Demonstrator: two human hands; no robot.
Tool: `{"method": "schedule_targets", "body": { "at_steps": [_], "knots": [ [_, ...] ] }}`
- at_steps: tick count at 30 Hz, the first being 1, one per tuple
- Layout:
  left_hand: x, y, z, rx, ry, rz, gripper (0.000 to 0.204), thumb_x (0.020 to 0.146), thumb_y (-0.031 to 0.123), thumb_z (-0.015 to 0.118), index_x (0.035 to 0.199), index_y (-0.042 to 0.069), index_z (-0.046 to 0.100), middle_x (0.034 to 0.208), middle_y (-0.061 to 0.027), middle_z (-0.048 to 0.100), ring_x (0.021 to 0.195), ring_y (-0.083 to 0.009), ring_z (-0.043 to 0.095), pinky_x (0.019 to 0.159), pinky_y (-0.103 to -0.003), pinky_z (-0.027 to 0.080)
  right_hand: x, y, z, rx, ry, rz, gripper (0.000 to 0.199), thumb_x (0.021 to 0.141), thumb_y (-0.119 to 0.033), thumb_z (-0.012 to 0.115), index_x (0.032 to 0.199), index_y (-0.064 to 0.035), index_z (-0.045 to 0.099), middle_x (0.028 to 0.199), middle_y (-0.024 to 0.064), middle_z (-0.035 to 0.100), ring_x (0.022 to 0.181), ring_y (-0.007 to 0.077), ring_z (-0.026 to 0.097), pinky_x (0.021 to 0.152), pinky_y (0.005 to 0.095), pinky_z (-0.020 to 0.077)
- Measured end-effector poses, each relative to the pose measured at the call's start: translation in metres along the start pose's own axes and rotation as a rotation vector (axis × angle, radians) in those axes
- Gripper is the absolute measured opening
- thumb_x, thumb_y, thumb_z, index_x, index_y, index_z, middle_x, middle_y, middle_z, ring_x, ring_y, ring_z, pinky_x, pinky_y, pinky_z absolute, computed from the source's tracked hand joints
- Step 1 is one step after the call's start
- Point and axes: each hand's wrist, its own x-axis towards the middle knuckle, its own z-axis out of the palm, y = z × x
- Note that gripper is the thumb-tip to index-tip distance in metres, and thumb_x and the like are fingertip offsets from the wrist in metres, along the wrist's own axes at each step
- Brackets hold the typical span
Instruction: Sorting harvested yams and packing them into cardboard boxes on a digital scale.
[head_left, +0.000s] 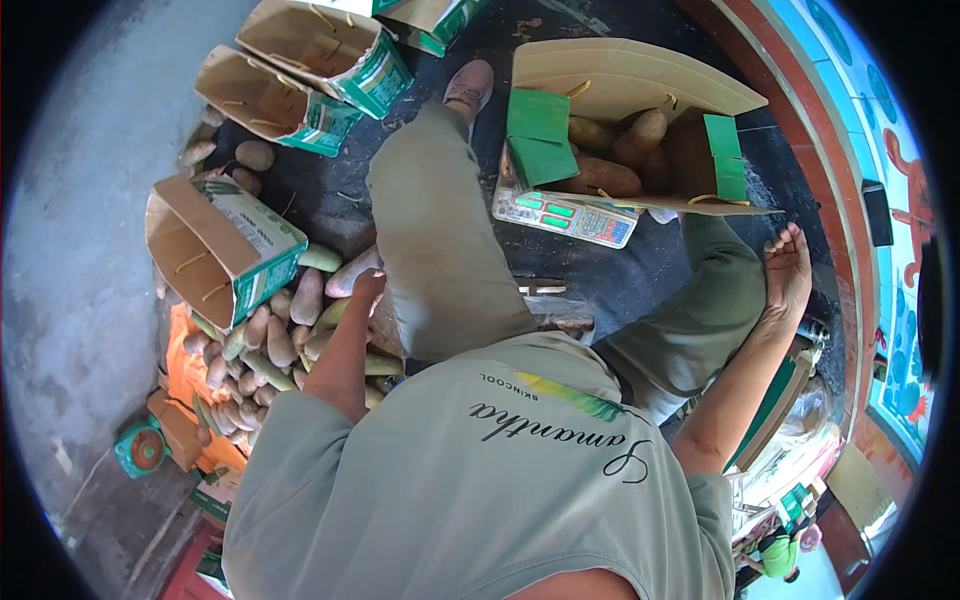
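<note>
On the loose pile [280, 342], beside the left leg [432, 240], a pinkish tuber [348, 275] by the left hand [371, 285], with fingers too hidden to tell; liable to roll if tugged carelessly. Beyond, near the carton [625, 75], the right hand [788, 265], with fingers together.

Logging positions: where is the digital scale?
Head view, upper half, right of centre: the digital scale shows along the near edge of the open box.
</note>
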Motion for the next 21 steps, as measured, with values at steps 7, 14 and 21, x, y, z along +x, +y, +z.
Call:
{"method": "schedule_targets", "body": {
  "at_steps": [7,14,21],
  "knots": [
    [0.045,-0.020,0.011,0.122,0.095,0.080,0.030,0.081,0.012,0.046,0.106,0.003,0.061,0.107,-0.0190,0.062,0.101,-0.0305,0.059,0.081,-0.037,0.045,-0.006,0.017,0.027,-0.109,0.033,0.013,0.023,0.091,-0.021,0.052,0.099,0.0003,0.057,0.081,0.0039,0.059,0.074,0.0118,0.052,0.068,0.0245,0.0432],
    [0.015,-0.001,0.000,-0.150,0.016,0.025,0.032,0.080,0.008,0.045,0.108,0.003,0.061,0.107,-0.0180,0.062,0.100,-0.0282,0.060,0.081,-0.035,0.045,-0.002,0.016,0.033,-0.125,0.026,0.005,0.021,0.090,-0.021,0.054,0.097,-0.0014,0.059,0.081,0.0027,0.060,0.072,0.0106,0.053,0.069,0.0229,0.0431],
    [-0.092,0.096,0.006,0.137,0.037,0.063,0.025,0.080,0.014,0.055,0.099,-0.002,0.061,0.092,-0.0117,0.064,0.084,-0.0203,0.060,0.076,-0.031,0.045,0.007,0.017,0.031,-0.084,0.006,-0.071,0.022,0.090,-0.020,0.054,0.098,0.0000,0.059,0.079,0.0041,0.061,0.070,0.0115,0.055,0.066,0.0237,0.0443]
  ]
}}
